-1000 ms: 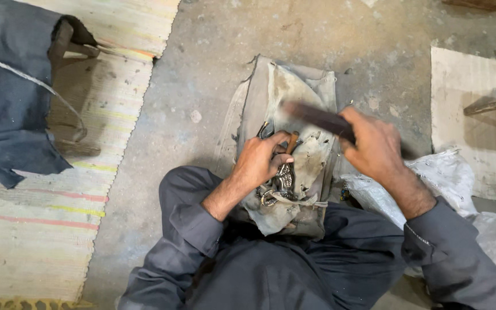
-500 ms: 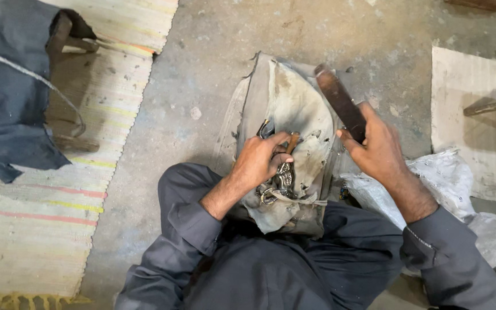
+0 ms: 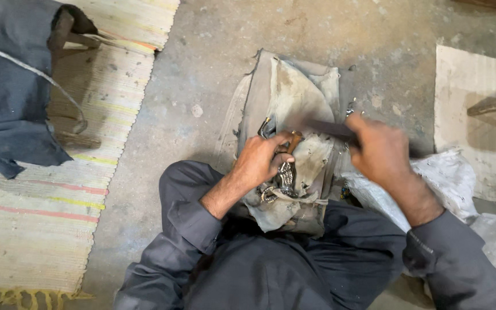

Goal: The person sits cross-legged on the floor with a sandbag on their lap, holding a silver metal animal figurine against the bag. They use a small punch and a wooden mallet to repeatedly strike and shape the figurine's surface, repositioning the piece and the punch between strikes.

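Clenched around the handle of a dark, flat bar-like tool [image 3: 325, 127], your right hand [image 3: 381, 154] is blurred mid-swing; the blade end points left toward the work. Your left hand [image 3: 262, 159] grasps and pins a small metal workpiece [image 3: 285, 175], dark with a brass-coloured tip, against a grimy cloth-covered block [image 3: 294, 103] standing just beyond your knees on the concrete floor [image 3: 213, 69].

Hazards, judged from this position:
- Your left fingers [image 3: 279, 140] lie just beside the strike zone. A blow landing short or off-line would hit them.
- The workpiece rests on loose, folded cloth. It could skid or rotate under impact and spring out of your hold.
- Small metal loops near the block's near edge could snag the cloth.

On the near right, a white woven sack [image 3: 449, 183] touches your right sleeve. To the left lies a striped mat [image 3: 41, 218] with a dark garment [image 3: 7, 86] at its far end. At far right sits a pale slab [image 3: 466, 92].
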